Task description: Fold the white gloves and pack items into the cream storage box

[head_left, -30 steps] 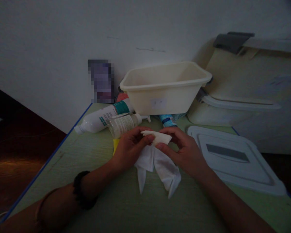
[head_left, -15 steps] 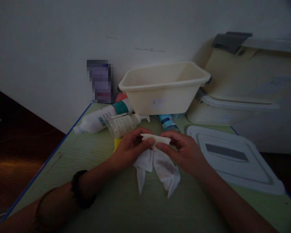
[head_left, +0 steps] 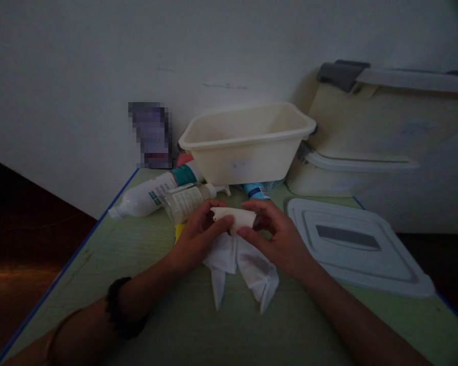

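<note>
Between both hands is a white cloth (head_left: 246,217), its upper part rolled or folded into a short thick band. Its looser lower parts spread below in pointed ends over the green tabletop. My left hand (head_left: 204,226) grips the band's left end, thumb in front and fingers behind. At the right end, my right hand (head_left: 278,236) has its thumb low on the front and its index finger along the top edge; the other fingers are partly hidden. Just beyond the hands lie a clear pump bottle (head_left: 187,201) and a blue-labelled item (head_left: 256,191), partly covered by my right hand.
A large white bottle (head_left: 145,195) lies at the left. Behind stands a cream bin (head_left: 248,157), with stacked storage boxes (head_left: 366,122) to its right. A grey-white lid (head_left: 351,254) lies flat on the green table (head_left: 137,254). Something yellow (head_left: 179,231) shows beside my left hand.
The view has shifted slightly, so most things appear further left. My right fingers have moved along the cloth's top edge, and the rolled band looks wider and less tightly pinched at the right.
</note>
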`<state>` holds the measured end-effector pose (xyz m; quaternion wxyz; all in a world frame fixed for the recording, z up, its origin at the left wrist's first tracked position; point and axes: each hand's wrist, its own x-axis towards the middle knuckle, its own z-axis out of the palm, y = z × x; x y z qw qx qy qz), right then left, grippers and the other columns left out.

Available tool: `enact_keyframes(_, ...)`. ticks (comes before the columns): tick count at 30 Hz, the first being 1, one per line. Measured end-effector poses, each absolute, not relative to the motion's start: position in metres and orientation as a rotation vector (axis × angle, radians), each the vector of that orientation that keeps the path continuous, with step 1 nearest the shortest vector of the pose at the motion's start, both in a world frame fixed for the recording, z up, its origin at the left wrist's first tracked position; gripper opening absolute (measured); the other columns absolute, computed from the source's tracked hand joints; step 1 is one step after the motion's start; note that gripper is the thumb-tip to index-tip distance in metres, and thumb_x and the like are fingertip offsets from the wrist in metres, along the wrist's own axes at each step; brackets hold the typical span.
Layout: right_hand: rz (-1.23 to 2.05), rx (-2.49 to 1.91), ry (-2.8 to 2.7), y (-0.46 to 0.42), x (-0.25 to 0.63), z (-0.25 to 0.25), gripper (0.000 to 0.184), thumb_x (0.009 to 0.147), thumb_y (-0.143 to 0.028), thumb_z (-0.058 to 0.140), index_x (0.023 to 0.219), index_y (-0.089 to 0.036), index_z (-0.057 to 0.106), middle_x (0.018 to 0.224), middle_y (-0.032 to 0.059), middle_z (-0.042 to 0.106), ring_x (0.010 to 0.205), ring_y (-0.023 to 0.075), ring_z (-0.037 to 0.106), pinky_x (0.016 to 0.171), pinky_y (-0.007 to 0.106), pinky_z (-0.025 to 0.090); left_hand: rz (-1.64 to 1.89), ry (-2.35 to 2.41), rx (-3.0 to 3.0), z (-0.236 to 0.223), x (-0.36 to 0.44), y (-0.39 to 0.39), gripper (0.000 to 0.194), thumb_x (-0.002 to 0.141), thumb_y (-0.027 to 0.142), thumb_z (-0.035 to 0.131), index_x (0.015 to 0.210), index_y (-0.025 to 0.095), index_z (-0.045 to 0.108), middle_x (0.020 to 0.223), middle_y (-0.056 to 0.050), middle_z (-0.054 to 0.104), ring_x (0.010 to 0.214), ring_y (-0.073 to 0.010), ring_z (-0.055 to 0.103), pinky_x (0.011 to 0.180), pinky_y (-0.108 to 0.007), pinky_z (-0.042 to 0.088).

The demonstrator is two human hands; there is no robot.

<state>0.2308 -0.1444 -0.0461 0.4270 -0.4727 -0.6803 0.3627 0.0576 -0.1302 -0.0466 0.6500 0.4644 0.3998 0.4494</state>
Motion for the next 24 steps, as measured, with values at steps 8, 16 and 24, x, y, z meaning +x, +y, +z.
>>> enact_keyframes(8,0.679,-1.114,-1.869,-0.144,0.228,-0.043,0.026,0.085,-0.032,0.062,0.109,-0.022,0.058,0.094,0.0039,0.067,0.069,0.0128,0.062,0.068,0.029,0.052,1.047,0.955,1.093,-0.045,0.056,-0.130,0.030,0.075,0.035,0.071,0.089,0.020,0.049,0.067,0.006,0.052,0.053,-0.0068,0.047,0.046,-0.017,0.035)
enact_keyframes(16,0.673,-1.110,-1.624,-0.145,0.229,-0.035,0.020,0.083,-0.033,0.063,0.096,-0.019,0.059,0.082,0.0019,0.064,0.066,0.0125,0.059,0.063,0.026,0.048,1.121,0.930,1.294,-0.024,0.063,-0.133,0.029,0.076,0.029,0.072,0.094,0.018,0.053,0.077,0.001,0.064,0.069,-0.0107,0.061,0.063,-0.021,0.048)
enact_keyframes(24,0.827,-1.114,-1.439,-0.134,0.237,-0.044,0.026,0.089,-0.044,0.053,0.097,-0.019,0.059,0.077,0.0017,0.061,0.068,0.0140,0.059,0.059,0.025,0.049,1.088,0.867,1.268,-0.023,0.074,-0.110,0.026,0.076,0.031,0.070,0.086,0.017,0.050,0.069,0.004,0.061,0.059,-0.0099,0.060,0.058,-0.022,0.048)
